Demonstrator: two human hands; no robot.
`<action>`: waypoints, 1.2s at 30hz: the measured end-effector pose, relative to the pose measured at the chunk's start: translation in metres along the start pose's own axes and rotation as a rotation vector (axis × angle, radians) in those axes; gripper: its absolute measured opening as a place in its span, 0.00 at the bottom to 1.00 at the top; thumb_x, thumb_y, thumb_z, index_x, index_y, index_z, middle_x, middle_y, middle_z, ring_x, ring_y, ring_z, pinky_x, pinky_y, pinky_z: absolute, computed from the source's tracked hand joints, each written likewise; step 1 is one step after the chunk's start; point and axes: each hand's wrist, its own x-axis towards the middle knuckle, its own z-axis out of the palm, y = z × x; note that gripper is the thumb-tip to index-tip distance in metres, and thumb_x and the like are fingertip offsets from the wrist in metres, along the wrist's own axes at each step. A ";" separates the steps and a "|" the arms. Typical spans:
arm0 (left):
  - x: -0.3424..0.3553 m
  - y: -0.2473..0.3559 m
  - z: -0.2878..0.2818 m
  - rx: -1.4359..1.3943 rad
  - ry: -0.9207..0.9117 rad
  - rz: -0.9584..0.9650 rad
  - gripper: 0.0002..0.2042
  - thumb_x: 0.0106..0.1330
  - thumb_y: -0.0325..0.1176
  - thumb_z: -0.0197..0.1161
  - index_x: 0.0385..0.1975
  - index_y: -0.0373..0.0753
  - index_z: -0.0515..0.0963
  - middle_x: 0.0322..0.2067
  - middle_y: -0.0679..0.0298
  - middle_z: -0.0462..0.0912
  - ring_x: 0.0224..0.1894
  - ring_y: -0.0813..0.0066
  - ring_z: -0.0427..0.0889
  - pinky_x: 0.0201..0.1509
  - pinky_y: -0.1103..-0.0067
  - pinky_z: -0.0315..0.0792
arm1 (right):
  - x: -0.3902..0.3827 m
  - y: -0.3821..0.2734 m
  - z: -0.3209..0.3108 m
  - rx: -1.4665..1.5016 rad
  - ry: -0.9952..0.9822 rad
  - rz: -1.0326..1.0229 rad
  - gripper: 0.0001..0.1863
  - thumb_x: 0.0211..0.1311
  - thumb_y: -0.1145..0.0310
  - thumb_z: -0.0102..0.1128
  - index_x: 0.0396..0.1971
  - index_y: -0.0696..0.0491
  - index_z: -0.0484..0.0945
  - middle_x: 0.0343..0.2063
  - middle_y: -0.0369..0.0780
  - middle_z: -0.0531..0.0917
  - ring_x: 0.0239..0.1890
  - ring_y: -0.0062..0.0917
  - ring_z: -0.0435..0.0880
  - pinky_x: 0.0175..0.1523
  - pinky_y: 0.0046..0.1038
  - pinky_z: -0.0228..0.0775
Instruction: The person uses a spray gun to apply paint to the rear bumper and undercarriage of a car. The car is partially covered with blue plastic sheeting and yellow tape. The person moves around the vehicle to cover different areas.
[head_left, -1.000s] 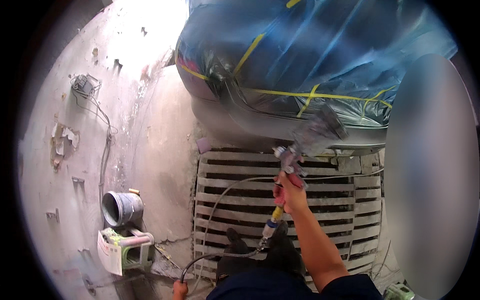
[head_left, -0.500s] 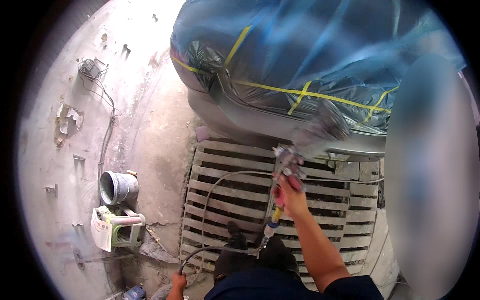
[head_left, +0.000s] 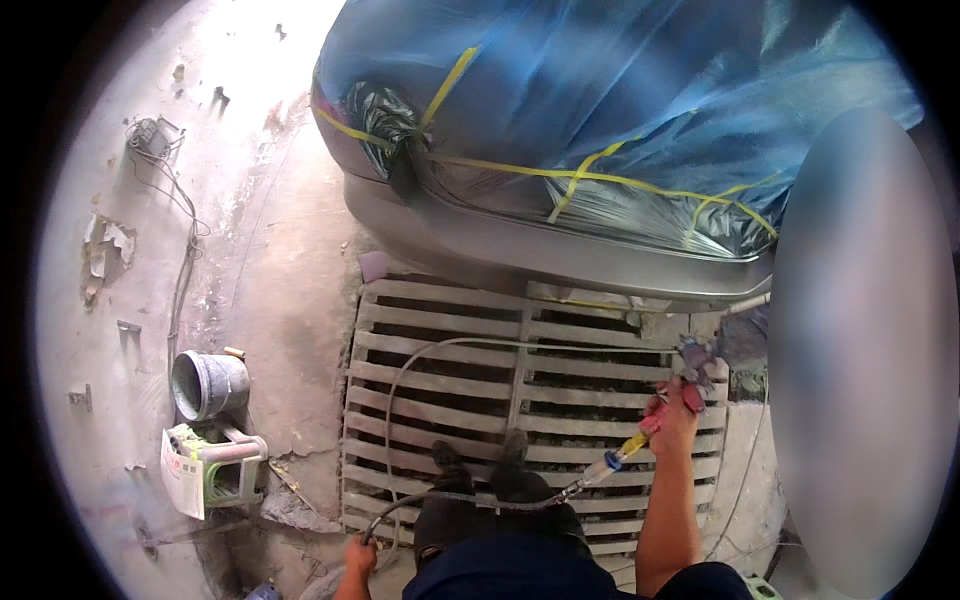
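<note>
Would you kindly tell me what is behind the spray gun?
Left of the spray gun, the floor grate and a thin grey hose show; whatever lies directly behind the gun is covered.

The car bumper (head_left: 560, 255) lies ahead, beyond the floor grating (head_left: 440, 321), with plastic sheeting (head_left: 560, 90) directly above it, the spray gun (head_left: 696, 360) in the right hand (head_left: 678, 420) over the grating's right side, the air hose (head_left: 440, 494) in the left hand (head_left: 358, 556) at near left, and the bucket (head_left: 224, 385) just beyond the stool (head_left: 230, 451), left of the grating.

matt hose (head_left: 436, 495), glossy plastic sheeting (head_left: 600, 90)
</note>
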 end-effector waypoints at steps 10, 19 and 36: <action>-0.022 0.048 -0.055 -0.074 0.045 -0.075 0.07 0.51 0.29 0.58 0.27 0.32 0.76 0.21 0.52 0.78 0.27 0.60 0.79 0.32 0.68 0.70 | -0.013 0.051 0.051 0.104 -0.228 0.041 0.11 0.61 0.61 0.55 0.40 0.48 0.73 0.28 0.33 0.77 0.20 0.18 0.73 0.16 0.21 0.60; -0.017 0.013 -0.041 0.184 0.030 0.043 0.12 0.50 0.38 0.61 0.24 0.33 0.77 0.19 0.49 0.77 0.27 0.53 0.79 0.32 0.65 0.70 | 0.003 0.048 0.085 -0.105 -0.414 0.061 0.10 0.59 0.59 0.57 0.34 0.49 0.72 0.27 0.34 0.77 0.20 0.19 0.74 0.18 0.21 0.65; -0.020 0.064 -0.024 0.052 -0.112 0.103 0.13 0.55 0.40 0.58 0.28 0.34 0.76 0.25 0.45 0.77 0.32 0.48 0.77 0.37 0.64 0.70 | 0.018 0.040 -0.044 -0.036 0.142 -0.092 0.13 0.59 0.55 0.56 0.27 0.49 0.71 0.14 0.32 0.70 0.13 0.19 0.67 0.18 0.22 0.60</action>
